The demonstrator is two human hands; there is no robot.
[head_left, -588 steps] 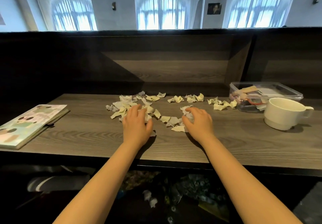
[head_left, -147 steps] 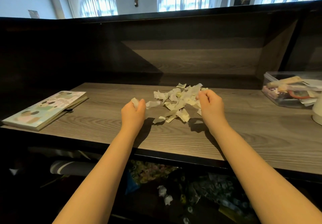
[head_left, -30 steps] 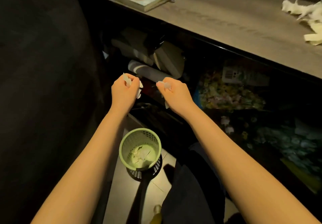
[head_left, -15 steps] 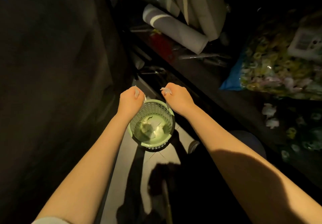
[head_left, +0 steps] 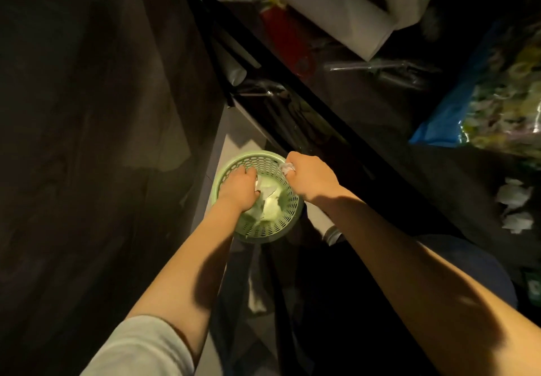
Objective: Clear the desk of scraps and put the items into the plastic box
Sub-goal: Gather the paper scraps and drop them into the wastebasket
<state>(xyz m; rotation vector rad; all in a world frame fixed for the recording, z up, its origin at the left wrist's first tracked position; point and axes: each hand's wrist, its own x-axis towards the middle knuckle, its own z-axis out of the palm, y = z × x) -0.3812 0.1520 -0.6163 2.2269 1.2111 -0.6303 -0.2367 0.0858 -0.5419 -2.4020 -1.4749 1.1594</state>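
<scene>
The only printing I can find is a small green label (head_left: 534,287) at the far right edge, too dim and too small to read. On the floor below me stands a round green basket (head_left: 265,229) with a perforated wall. In its bottom lie paper scraps (head_left: 271,204), pale and overlapping. My left grip (head_left: 238,185) is down inside the basket's mouth on its left side, fingers curled under, with a pale scrap (head_left: 257,183) held at the fingertips just above the heap. My right grip (head_left: 310,178) hangs over the basket's far right rim as a closed fist, thumb and forefinger wrapped round a crumpled scrap (head_left: 287,167) whose white end pokes out toward the basket. A light grey sleeve (head_left: 140,346) covers my left upper arm; my right forearm is bare. To the left rises a dark wood-grain panel (head_left: 102,112). Beyond the basket is a dark shelf (head_left: 336,112) full of clutter. On it lies a grey roll (head_left: 330,15) with a white band near one end, and beside the roll a red object (head_left: 281,33) that I cannot make out. At the right sits a clear bag (head_left: 503,103) with a blue edge, packed with yellowish and pale bits. Below it, well apart from the basket, lie two white crumpled wads (head_left: 515,205).
</scene>
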